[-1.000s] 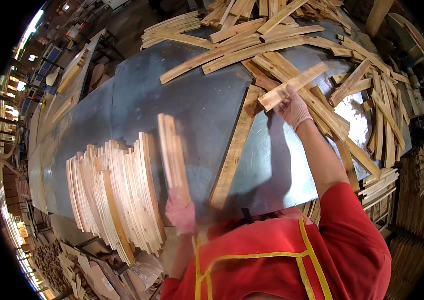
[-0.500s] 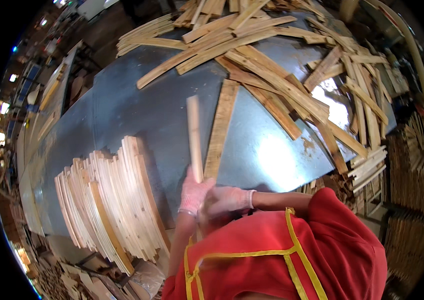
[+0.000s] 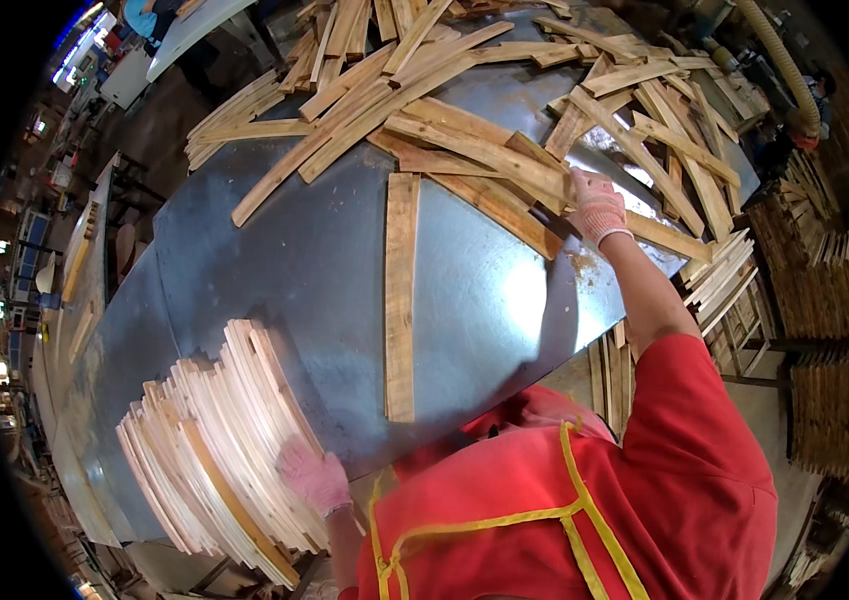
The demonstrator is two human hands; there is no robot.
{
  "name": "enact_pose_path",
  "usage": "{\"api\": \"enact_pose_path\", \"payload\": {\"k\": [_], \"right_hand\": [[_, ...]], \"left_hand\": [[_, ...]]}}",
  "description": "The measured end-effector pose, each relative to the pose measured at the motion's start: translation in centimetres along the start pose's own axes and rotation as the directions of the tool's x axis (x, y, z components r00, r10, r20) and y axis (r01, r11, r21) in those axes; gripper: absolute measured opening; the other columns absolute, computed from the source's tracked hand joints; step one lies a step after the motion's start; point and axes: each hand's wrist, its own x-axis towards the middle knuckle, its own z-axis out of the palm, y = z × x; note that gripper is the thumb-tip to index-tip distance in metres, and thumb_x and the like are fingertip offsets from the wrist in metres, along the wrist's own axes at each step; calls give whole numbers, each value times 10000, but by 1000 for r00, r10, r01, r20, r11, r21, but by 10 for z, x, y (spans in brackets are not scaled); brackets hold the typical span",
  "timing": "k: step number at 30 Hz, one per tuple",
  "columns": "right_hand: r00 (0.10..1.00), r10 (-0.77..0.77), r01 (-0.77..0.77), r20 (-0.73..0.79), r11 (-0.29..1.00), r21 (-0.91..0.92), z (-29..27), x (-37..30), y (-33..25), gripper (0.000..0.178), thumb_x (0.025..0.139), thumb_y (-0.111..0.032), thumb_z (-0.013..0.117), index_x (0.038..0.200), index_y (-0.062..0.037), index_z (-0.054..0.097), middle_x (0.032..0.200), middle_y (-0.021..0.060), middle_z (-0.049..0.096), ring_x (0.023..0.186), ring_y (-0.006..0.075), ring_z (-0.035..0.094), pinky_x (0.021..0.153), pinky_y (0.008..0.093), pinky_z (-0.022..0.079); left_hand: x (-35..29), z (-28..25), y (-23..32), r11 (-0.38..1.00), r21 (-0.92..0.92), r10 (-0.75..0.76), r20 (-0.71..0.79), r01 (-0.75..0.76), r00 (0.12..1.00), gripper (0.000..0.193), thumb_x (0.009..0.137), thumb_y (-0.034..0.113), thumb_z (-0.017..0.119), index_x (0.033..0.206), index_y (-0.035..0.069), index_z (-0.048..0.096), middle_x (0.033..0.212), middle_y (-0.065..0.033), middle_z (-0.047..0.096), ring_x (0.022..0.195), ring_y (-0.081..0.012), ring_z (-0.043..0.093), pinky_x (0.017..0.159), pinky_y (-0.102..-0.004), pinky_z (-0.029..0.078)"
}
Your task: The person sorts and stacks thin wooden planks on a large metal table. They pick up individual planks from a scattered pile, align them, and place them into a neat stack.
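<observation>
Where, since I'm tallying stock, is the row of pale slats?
In the head view, the row of pale slats sits at the lower left, at the metal table's near edge, with the left hand at its right side.

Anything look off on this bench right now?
Mildly: one slat in the pale row by the left hand is yellower, its far end set back from its neighbours'. Brownish crumbs litter the grey table near the right hand. No obvious damage.
</observation>
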Motion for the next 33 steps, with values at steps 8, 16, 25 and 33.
{"api": "enact_pose_path", "payload": {"k": [8, 16, 25, 33], "right_hand": [[469, -804, -800, 365, -211, 562, 35, -153, -82, 668, 849, -78, 688, 1490, 2, 519, 1201, 81, 731, 1032, 182, 721, 903, 280, 583], [761, -637, 173, -122, 18, 985, -32, -51, -120, 520, 971, -203, 727, 1437, -11, 600, 1292, 86, 707, 1163, 189, 659, 1002, 345, 538], [871, 332, 202, -362, 429, 880, -1, 30, 16, 752, 1010, -308, 712, 1604, 25, 394, 1590, 218, 495, 1463, 302, 485, 1204, 407, 380], [981, 79, -173, 175, 765, 620, 98, -119, 36, 636, 954, -188, 674, 1541, -24, 492, 1328, 216, 707, 1169, 353, 696, 993, 414, 523]], "left_hand": [[31, -30, 187, 903, -396, 291, 277, -167, 915, 950, 877, 446, 780, 1614, 15, 365, 1570, -237, 463, 1467, -393, 438, 1228, -433, 359], [54, -11, 208, 939, -278, 284, 296, -202, 912, 922, 866, 331, 779, 1636, 94, 330, 1215, -172, 630, 1023, -328, 677, 915, -458, 562], [2, -31, 127, -237, -561, 490, 636, 793, 596, 605, 912, 102, 690, 1494, 70, 531, 1092, -84, 694, 875, -174, 683, 780, -333, 592], [-30, -60, 85, 333, -782, 223, 608, 526, 762, 413, 903, 131, 703, 1290, -4, 653, 1035, -58, 721, 931, -155, 693, 809, -338, 569]]}}
